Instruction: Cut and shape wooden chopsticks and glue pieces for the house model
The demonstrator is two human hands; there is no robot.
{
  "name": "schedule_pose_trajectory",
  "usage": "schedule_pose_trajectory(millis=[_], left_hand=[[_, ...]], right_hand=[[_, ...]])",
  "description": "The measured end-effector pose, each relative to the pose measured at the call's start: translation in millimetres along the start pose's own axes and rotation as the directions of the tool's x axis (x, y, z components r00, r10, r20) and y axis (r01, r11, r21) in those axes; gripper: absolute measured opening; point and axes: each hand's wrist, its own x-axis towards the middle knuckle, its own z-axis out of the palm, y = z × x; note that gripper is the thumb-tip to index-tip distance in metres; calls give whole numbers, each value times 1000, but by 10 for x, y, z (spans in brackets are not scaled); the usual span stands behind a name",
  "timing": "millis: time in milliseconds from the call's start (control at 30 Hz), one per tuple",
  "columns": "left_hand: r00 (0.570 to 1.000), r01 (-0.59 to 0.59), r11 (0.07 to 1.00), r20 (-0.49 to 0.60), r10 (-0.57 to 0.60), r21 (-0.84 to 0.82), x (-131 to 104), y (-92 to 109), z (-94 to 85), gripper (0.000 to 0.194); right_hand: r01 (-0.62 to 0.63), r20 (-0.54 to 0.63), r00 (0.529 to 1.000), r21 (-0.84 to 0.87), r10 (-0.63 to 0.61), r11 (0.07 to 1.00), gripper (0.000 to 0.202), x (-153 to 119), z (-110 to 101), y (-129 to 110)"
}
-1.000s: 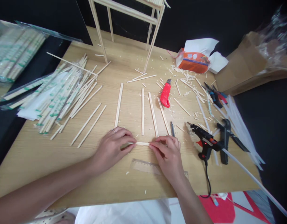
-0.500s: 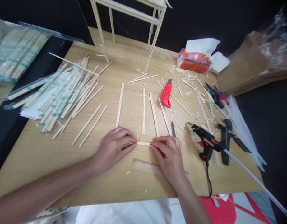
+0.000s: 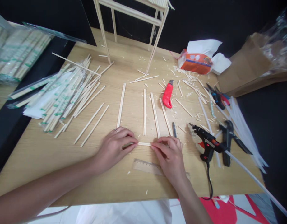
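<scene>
A wooden table (image 3: 124, 189) carries everything in reach. Near the middle of its far edge stands a frame of pale sticks (image 3: 130, 12), its top out of view. A cardboard box (image 3: 246, 65) sits at the far right corner, and a heap of packeted sticks (image 3: 64, 90), with loose ones spilling out, lies toward the left edge. The tissue box (image 3: 194, 63), orange with white tissue pulled up, is by the far edge, short of that right corner.

The left hand (image 3: 116, 143) (a ring on one finger) and the right hand (image 3: 170, 155) face each other in the near half of the table, midway between its side edges. A black glue gun (image 3: 207, 140) lies to their right, its small light glowing red. A clear ruler (image 3: 146, 166) runs beneath the right hand, nearer the front edge. Four doubled sticks (image 3: 144, 112) lie spread beyond the hands, pointing toward the far edge, with a red cutter (image 3: 168, 95) beside the rightmost.

Between the hands is a short doubled stick (image 3: 144, 144), parallel to the near edge — thumb and fingers of each hand pinched closed on one end. Smallest are the stick scraps (image 3: 190, 76), thickest near the tissue box.
</scene>
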Motion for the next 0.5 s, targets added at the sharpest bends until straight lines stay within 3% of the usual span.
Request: schedule_pose_trajectory(millis=[500], left_hand=[[999, -41, 999, 9, 41, -17, -4, -49, -35, 10]], right_hand=[[-14, 27, 1000, -11, 14, 1000, 13, -1, -18, -10]])
